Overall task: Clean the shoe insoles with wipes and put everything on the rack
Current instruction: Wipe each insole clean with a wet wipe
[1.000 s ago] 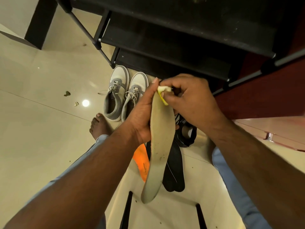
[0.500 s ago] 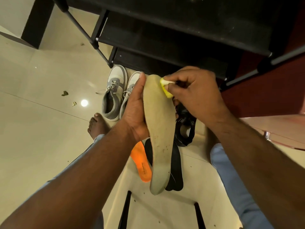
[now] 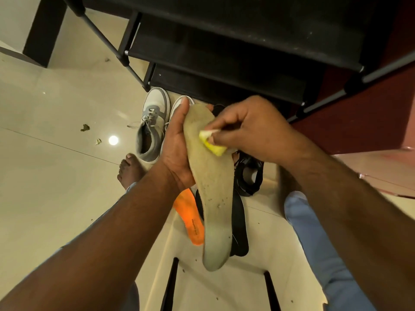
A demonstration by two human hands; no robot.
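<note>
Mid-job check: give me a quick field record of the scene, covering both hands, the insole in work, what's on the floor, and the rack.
left hand: grips the beige insole at its edge
right hand: pinches the yellow wipe against the insole's upper part
insole state: dark specks on its lower half
floor: orange insole, black insole, grey-white sneakers, black shoe
rack: visible shelves hold nothing

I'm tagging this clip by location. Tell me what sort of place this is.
Probably the shoe corner of a home, perhaps by the entrance. A black tiered shoe rack stands on a glossy tiled floor, a pair of grey and white sneakers sits in front of it, and loose insoles lie on the floor.
</note>
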